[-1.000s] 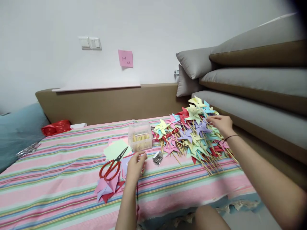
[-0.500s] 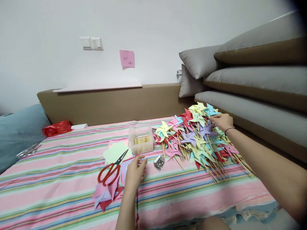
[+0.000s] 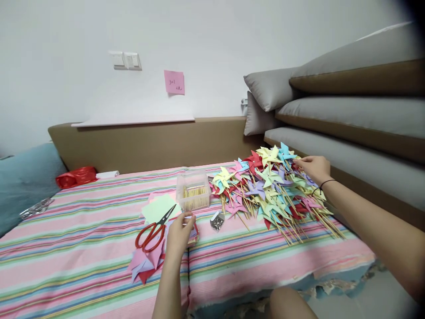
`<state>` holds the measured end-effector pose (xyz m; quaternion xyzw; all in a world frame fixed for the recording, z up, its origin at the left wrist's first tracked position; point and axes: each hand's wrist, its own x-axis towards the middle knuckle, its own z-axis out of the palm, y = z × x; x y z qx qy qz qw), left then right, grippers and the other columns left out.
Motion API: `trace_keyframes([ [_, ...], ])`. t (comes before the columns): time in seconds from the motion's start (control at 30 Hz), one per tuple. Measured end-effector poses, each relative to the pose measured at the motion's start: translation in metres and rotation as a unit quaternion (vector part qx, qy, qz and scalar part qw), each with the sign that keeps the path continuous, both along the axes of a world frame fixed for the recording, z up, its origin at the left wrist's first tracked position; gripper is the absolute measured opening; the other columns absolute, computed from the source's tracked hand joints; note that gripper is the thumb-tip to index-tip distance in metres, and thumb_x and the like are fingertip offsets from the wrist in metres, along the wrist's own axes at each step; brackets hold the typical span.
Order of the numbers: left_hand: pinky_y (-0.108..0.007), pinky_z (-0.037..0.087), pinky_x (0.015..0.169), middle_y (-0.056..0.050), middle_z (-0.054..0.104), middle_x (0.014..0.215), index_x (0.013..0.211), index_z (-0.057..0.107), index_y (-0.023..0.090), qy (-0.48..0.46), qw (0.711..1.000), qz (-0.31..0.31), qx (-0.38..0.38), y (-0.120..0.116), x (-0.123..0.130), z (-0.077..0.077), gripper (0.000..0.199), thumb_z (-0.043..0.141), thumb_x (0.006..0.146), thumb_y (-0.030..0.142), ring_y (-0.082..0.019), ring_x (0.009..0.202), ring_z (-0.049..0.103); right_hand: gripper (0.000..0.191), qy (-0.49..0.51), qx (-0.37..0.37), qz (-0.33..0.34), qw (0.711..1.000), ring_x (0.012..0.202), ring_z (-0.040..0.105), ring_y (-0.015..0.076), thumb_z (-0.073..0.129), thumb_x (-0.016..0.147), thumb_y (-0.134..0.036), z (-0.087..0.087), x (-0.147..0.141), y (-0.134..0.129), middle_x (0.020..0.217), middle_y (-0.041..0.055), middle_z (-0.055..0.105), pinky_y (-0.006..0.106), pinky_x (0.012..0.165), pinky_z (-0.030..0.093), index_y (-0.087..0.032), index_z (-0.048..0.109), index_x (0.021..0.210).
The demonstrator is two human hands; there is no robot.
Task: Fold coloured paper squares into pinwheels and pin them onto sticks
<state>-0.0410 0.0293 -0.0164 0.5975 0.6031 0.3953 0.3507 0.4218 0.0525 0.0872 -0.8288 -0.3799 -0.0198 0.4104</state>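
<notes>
Striped pink bedcover spreads before us. At two o'clock lies the heap of pastel paper pinwheels on wooden sticks; our right hand, its grip loosely curled, touches the heap's far edge. At twelve o'clock our left hand pinches coloured paper squares beside red-handled scissors.

Left hand: forearm extended toward 12 o'clock, fingers curled, thumb up. Right hand: arm reaching toward 10 o'clock, palm down, fingers loosely bent, dark band on wrist.
</notes>
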Motion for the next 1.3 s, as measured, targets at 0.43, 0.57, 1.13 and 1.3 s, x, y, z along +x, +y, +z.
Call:
trace_keyframes([
  [0.43,-0.033,0.051,0.068,-0.011,0.071,0.086,0.101,0.063,0.015,-0.019,1.000,-0.009,-0.017,0.001,-0.008,-0.001,0.045,0.055,0.073,0.050,-0.025,0.075,0.070,0.026,0.004,0.008,0.101,0.995,0.058,0.060,0.0177,0.070,0.069,-0.039,-0.031,-0.019,-0.018,0.062,0.0069,0.071,0.028,0.062,0.038,-0.013,0.075,0.069],
  [0.57,-0.033,0.051,0.067,-0.012,0.072,0.088,0.101,0.063,0.014,-0.023,1.000,-0.012,-0.018,0.001,-0.009,0.000,0.047,0.056,0.072,0.051,-0.025,0.076,0.070,0.029,0.005,0.017,0.119,0.993,0.058,0.062,0.0203,0.069,0.068,-0.045,-0.083,-0.035,-0.051,0.059,0.0051,0.070,0.029,0.058,0.040,-0.016,0.074,0.065],
  [1.13,-0.031,0.052,0.066,-0.012,0.072,0.087,0.102,0.062,0.013,-0.004,0.999,-0.019,-0.037,-0.007,-0.003,0.003,0.048,0.056,0.071,0.049,-0.023,0.073,0.070,0.033,-0.084,-0.004,0.107,0.991,0.087,0.064,0.0301,0.050,0.076,-0.039,-0.250,-0.043,-0.208,0.089,0.0109,0.072,0.046,0.087,0.046,-0.018,0.073,0.086],
  [1.3,-0.030,0.051,0.065,-0.010,0.072,0.085,0.100,0.064,0.014,0.016,0.999,-0.036,-0.023,-0.011,0.005,0.001,0.044,0.056,0.073,0.048,-0.021,0.073,0.069,0.029,-0.117,-0.072,0.126,0.982,0.081,0.065,0.0306,0.052,0.078,-0.042,-0.240,-0.033,-0.218,0.083,0.0071,0.074,0.044,0.075,0.048,-0.023,0.073,0.078],
])
